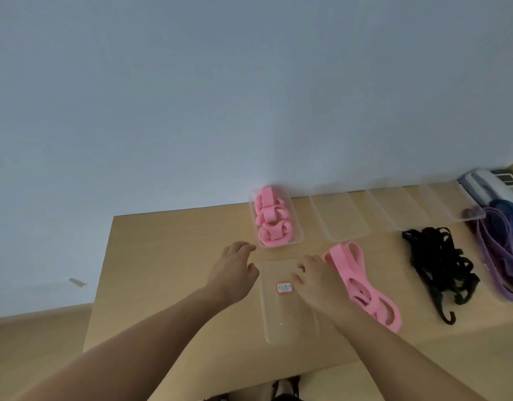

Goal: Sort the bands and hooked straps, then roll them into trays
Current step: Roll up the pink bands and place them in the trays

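**Head view: task status**

1. Completed: one clear tray [296, 217] at the far edge of the table [162, 256] holds several rolled pink bands [271, 219]. It appears full.
2. In hand: a second clear tray [287, 328], carrying a small red-bordered label [284, 287], lies directly in front of the person, with nothing inside it. Judged from the layout, it is the next receptacle for pink stock.
3. Left hand [235, 267]: hovers over the table just beside the labelled tray's far left corner, fingers loosely curled, grasping nothing.
4. Right hand [316, 282]: lies over the tray's far right part, fingers relaxed and slightly bent, with nothing visible in it. Contact with the tray cannot be confirmed.
5. Remaining:
   - loose pink bands [365, 290], unrolled, just right of the labelled tray;
   - black hooked straps [440, 267], in a tangled heap further right;
   - purple bands [498, 256] and blue bands [510, 215], piled at the right edge.
6. The piles appear grouped by colour, so sorting looks largely done; rolling is at an early stage.

**Surroundings and obstructions**

- Three empty trays [339, 218] stand in a row along the wall [191, 111].
- A white and grey device [486, 183] sits in the far right corner, near the blue pile.
- The straps' hooks are interlocked; expect snagging on separation.
- The purple pile overlaps the rightmost tray's corner.
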`<state>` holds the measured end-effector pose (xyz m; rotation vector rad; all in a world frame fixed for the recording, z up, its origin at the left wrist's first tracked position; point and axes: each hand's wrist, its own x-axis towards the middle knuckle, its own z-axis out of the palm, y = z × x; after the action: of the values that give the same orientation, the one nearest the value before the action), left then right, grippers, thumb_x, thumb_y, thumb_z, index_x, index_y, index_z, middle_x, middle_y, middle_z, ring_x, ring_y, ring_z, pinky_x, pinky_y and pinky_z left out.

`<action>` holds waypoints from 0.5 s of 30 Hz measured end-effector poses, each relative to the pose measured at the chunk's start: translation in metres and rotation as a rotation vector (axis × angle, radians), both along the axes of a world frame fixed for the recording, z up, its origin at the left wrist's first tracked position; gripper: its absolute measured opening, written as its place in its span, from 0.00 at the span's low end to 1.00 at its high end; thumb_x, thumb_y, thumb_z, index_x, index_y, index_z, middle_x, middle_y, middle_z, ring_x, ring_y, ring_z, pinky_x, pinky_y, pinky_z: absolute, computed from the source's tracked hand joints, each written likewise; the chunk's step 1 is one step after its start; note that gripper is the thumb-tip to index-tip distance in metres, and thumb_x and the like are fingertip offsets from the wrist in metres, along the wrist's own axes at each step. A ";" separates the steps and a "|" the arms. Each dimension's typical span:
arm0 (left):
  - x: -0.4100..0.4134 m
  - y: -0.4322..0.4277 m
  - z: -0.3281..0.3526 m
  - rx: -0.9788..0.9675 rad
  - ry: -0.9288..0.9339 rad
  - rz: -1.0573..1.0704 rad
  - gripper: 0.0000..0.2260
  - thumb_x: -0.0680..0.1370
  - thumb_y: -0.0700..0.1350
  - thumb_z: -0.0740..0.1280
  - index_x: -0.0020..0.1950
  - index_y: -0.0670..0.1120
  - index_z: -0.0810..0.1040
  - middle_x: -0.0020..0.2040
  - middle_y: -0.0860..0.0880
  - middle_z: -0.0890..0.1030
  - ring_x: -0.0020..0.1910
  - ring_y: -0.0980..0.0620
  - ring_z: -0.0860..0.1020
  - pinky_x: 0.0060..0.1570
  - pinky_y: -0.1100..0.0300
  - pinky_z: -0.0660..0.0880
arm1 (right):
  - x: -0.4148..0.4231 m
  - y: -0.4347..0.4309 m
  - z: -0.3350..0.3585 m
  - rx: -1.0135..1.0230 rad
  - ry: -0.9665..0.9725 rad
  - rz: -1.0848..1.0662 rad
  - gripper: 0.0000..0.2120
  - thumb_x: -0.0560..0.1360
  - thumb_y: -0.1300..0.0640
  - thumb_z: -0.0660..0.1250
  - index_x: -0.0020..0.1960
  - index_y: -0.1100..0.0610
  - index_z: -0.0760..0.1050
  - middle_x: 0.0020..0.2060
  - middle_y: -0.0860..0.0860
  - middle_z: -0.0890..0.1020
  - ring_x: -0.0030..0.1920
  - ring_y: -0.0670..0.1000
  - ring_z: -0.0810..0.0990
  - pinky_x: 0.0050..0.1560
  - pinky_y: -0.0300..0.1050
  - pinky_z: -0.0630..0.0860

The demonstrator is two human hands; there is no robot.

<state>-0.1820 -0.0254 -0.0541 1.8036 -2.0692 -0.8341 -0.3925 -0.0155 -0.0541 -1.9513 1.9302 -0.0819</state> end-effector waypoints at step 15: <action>0.010 0.026 -0.006 0.308 0.127 0.103 0.22 0.79 0.44 0.62 0.73 0.43 0.69 0.68 0.46 0.74 0.63 0.46 0.75 0.63 0.56 0.71 | 0.034 0.035 0.005 0.312 0.102 -0.349 0.44 0.61 0.32 0.72 0.64 0.60 0.64 0.60 0.55 0.74 0.58 0.56 0.76 0.46 0.46 0.72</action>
<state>-0.1721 0.0007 -0.0602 1.9309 -1.8312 -1.2587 -0.3580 0.0197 -0.0495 -1.4339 2.1802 0.2153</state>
